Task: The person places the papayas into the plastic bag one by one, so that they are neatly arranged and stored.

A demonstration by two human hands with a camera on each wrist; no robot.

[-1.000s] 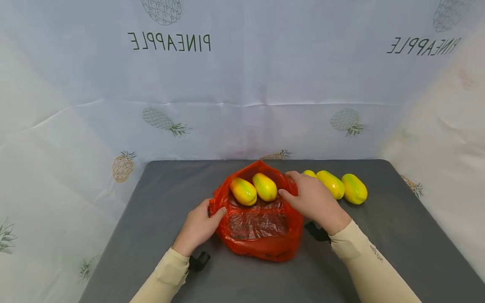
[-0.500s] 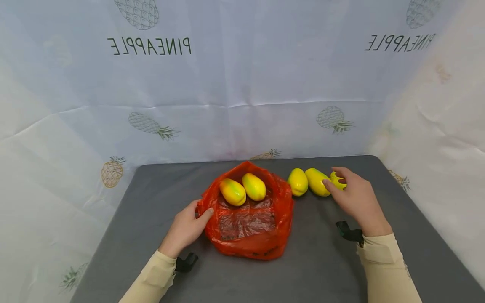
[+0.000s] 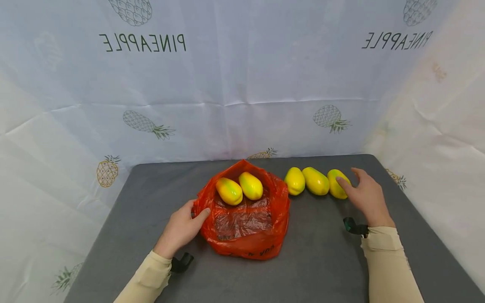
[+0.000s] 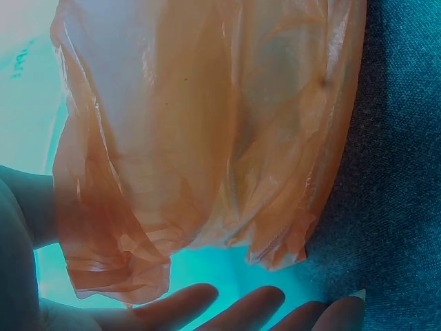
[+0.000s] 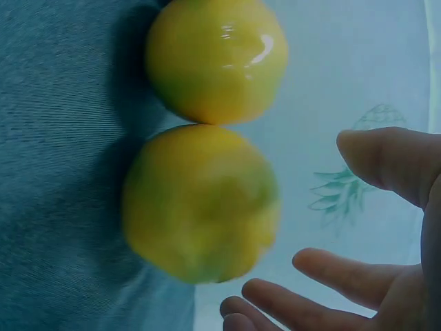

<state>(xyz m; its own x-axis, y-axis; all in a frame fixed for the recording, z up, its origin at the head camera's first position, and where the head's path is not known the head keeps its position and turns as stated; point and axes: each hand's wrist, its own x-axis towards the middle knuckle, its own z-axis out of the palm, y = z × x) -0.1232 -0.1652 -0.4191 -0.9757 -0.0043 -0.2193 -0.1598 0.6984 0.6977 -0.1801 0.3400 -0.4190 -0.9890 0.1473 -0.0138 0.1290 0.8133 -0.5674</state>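
Note:
A red plastic bag (image 3: 242, 248) lies mouth-up on the table, with two oval yellow-green fruits (image 3: 251, 185) inside, possibly mangoes. My left hand (image 3: 179, 229) holds the bag's left rim, thumb over the edge; in the left wrist view the thumb is partly hidden behind the thin film (image 4: 186, 138). Three similar fruits stand in a row right of the bag. At the rightmost fruit (image 3: 337, 184), my right hand (image 3: 365, 195) is spread with thumb and fingers apart. The right wrist view shows that fruit (image 5: 200, 207) in front of the fingers, with a gap.
The other two loose fruits, the middle one (image 3: 316, 181) and the left one (image 3: 294, 181), sit close together beside the bag. Behind the grey table (image 3: 310, 261) hangs a pale cloth (image 3: 227, 84) with pineapple prints, which also covers the sides.
My right hand has left the bag's right rim and moved right to the rightmost fruit. My left hand has stayed on the bag. The view has shifted slightly.

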